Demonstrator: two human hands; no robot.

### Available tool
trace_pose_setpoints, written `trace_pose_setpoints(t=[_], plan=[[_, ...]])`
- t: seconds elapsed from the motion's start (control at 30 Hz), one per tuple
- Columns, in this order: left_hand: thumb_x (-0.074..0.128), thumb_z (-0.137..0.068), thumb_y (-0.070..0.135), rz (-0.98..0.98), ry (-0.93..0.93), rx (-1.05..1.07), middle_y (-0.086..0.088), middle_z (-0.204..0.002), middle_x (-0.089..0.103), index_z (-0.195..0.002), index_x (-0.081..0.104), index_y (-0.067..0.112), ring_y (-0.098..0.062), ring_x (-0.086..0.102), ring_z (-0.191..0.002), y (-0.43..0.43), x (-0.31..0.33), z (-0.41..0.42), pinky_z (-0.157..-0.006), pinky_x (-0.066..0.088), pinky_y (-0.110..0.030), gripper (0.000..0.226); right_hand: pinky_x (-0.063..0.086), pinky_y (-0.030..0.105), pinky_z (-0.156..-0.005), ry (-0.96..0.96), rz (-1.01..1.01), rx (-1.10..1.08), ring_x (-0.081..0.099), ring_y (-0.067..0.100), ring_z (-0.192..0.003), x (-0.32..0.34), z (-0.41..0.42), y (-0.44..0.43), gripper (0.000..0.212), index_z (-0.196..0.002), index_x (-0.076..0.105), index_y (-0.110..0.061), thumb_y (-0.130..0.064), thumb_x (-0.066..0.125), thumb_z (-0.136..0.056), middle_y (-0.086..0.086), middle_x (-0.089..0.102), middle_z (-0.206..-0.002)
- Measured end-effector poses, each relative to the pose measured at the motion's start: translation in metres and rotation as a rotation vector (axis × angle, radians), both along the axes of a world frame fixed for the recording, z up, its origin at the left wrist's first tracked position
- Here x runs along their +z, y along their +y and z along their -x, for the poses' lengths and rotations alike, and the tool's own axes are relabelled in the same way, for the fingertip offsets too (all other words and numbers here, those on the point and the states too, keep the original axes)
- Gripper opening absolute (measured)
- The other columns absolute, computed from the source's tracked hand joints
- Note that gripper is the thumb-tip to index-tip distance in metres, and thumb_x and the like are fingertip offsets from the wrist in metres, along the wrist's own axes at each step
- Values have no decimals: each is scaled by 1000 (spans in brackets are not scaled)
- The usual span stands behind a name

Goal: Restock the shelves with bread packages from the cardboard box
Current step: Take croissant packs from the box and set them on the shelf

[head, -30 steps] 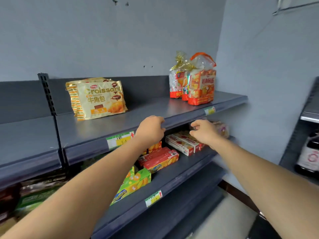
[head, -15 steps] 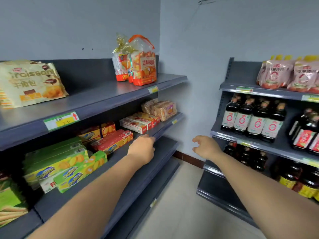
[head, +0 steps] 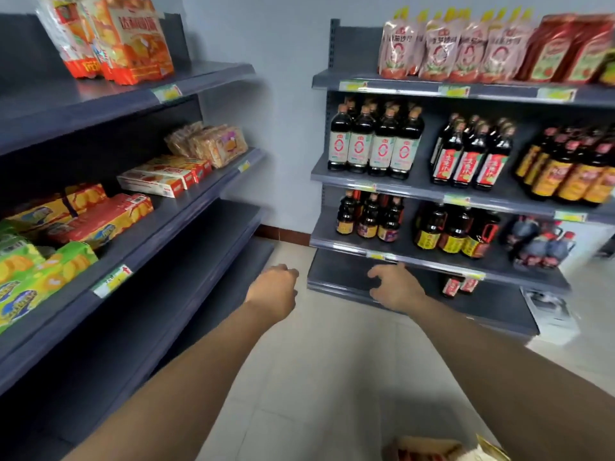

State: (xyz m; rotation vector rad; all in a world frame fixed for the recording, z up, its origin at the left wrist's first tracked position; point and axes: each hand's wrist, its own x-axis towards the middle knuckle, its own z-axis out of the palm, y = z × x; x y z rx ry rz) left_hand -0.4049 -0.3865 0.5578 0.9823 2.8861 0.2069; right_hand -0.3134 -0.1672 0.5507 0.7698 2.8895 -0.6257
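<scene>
You are turning away from the shelf (head: 216,181), left hand (head: 274,287) and right hand (head: 394,287) hanging loose and holding nothing, bread packages (head: 213,144) sitting on it, so you are probably going for more.

We see clear bread packages (head: 213,146) lying close together at the right end of the middle shelf (head: 213,191). Orange bread bags (head: 133,41) stand upright on the top shelf (head: 100,101).
</scene>
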Motion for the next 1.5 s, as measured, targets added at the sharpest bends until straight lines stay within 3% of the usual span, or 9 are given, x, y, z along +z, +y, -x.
trace_pose_setpoints(t=[0.3, 0.6, 0.73, 0.97, 1.27, 1.4, 1.5], plan=[[51, -97, 22, 41, -53, -228, -5, -127, 55, -131, 53, 14, -23, 52, -117, 61, -55, -38, -92, 46, -33, 35, 46, 31, -87, -128, 19, -250, 53, 23, -119, -45, -91, 47, 47, -131, 53, -26, -14, 54, -86, 1, 53, -136], [50, -96, 16, 78, -103, -450, -2, -123, 55, -127, 54, 15, -20, 50, -119, 127, -103, -91, -91, 46, -32, 32, 42, 29, -95, -164, 99, -407, 48, 20, -125, -94, -172, 83, 46, -130, 54, -22, -13, 55, -85, -1, 52, -138], [53, -93, 11, 132, -144, -504, -1, -117, 56, -123, 56, 14, -20, 51, -114, 166, -125, -118, -85, 47, -31, 31, 41, 29, -98, -215, 141, -460, 46, 19, -128, -116, -211, 108, 48, -132, 53, -23, -12, 54, -86, -2, 51, -139], [45, -95, 13, 191, -245, -531, -4, -119, 54, -125, 55, 13, -22, 49, -116, 239, -179, -178, -86, 47, -34, 31, 43, 28, -96, -289, 203, -487, 47, 18, -126, -163, -276, 171, 47, -133, 52, -25, -12, 52, -87, -3, 50, -140], [46, -97, 20, 240, -366, -498, -3, -121, 56, -123, 56, 13, -21, 50, -116, 316, -273, -251, -90, 47, -33, 28, 46, 32, -90, -416, 241, -477, 53, 22, -119, -271, -337, 250, 46, -128, 56, -29, -14, 52, -84, -2, 56, -129], [45, -97, 20, 284, -423, -529, -5, -121, 56, -125, 54, 14, -25, 52, -116, 346, -322, -272, -91, 47, -35, 29, 46, 31, -76, -476, 294, -478, 58, 24, -107, -337, -355, 270, 38, -117, 60, -24, -24, 50, -81, -1, 61, -117], [47, -97, 22, 319, -439, -557, -4, -123, 55, -127, 53, 18, -25, 53, -114, 371, -367, -283, -91, 48, -37, 32, 45, 32, -82, -449, 316, -564, 56, 27, -111, -376, -367, 281, 38, -117, 60, -24, -18, 55, -80, 3, 61, -119]])
